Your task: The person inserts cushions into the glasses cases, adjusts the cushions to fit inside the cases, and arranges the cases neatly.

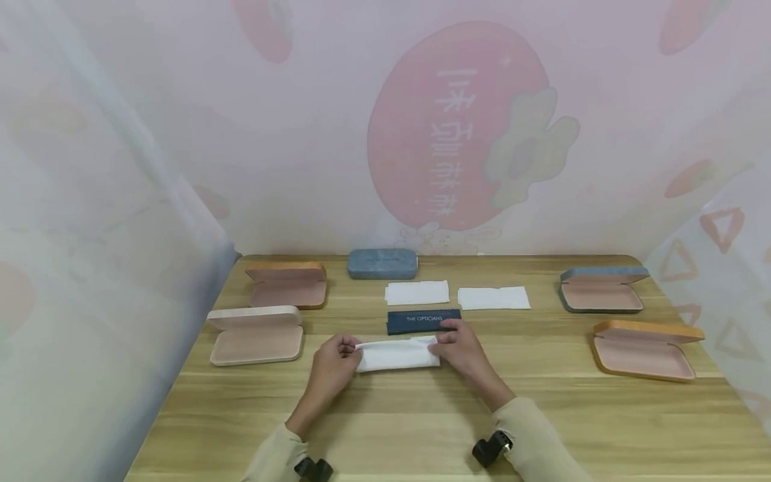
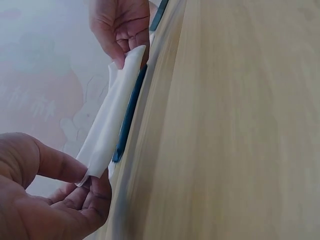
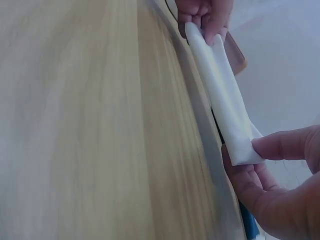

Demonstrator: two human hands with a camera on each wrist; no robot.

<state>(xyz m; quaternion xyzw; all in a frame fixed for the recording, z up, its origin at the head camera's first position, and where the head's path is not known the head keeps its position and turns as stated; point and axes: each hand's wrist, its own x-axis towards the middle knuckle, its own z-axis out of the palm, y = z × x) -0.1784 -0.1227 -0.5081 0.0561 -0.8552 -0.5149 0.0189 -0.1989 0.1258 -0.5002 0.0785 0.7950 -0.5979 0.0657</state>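
A folded white cloth (image 1: 397, 355) is stretched between both hands, slightly above the wooden table. My left hand (image 1: 334, 361) pinches its left end between thumb and fingers; the left wrist view shows this grip on the cloth (image 2: 107, 125) up close. At the other end my right hand (image 1: 464, 351) pinches the cloth, thumb on top and fingers beneath, as the right wrist view shows. Just behind lies a dark blue folded cloth (image 1: 415, 321) lettered "THE OPTICIANS", partly covered by the right fingers in the head view.
Two folded white cloths, one left (image 1: 417, 292) and one right (image 1: 494, 298), lie farther back. A closed blue glasses case (image 1: 382, 264) stands near the back edge. Open cases flank them: orange (image 1: 288, 292) and cream (image 1: 257, 345) at left, blue (image 1: 602, 296) and orange (image 1: 644, 358) at right.
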